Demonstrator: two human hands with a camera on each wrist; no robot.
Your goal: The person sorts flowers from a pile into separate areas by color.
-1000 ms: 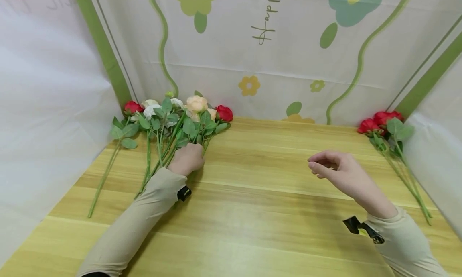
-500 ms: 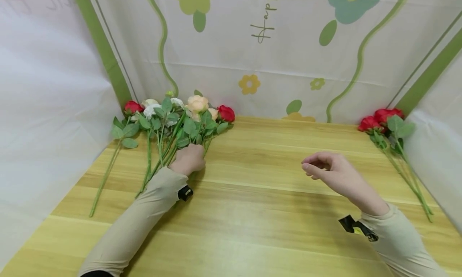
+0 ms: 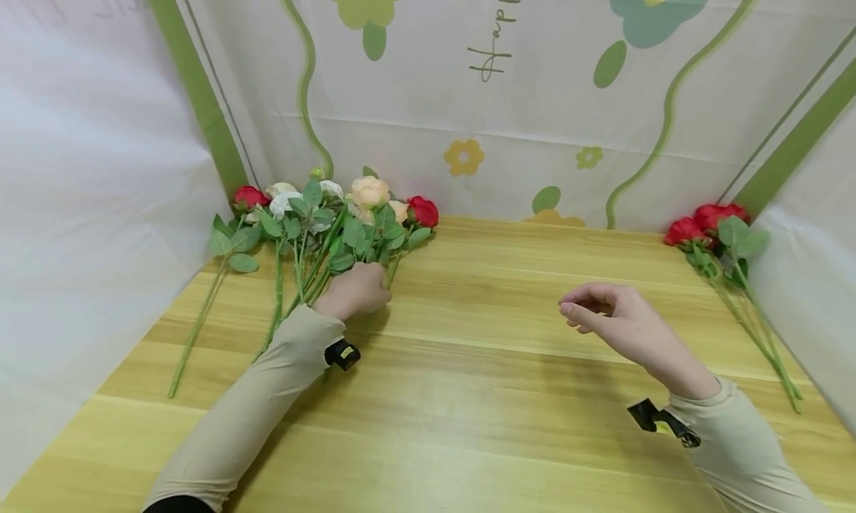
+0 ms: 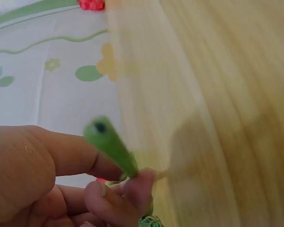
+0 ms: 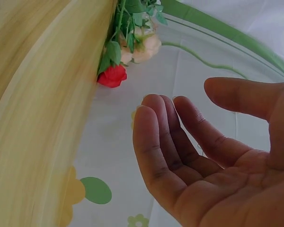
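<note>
My left hand [image 3: 354, 290] is at the lower side of a bunch of flowers at the back left of the table. In the left wrist view its thumb and fingers pinch a green rose stem [image 4: 112, 150], whose cut end points toward the camera. The red rose [image 3: 423, 211] lies at the right end of the bunch, its stem running down toward this hand. Peach roses [image 3: 370, 191] and white flowers [image 3: 284, 203] lie beside it. My right hand [image 3: 618, 323] hovers over the right half of the table, fingers loosely curved, thumb apart, holding nothing.
Several red roses [image 3: 712, 219] with long stems lie at the right edge of the wooden table [image 3: 468, 394]. A single red rose [image 3: 250, 198] lies at the far left. White printed cloth [image 3: 414, 89] walls the back and sides.
My left hand has shifted slightly right and its wrist has turned a little. The right hand moved a bit left, then stayed still.
</note>
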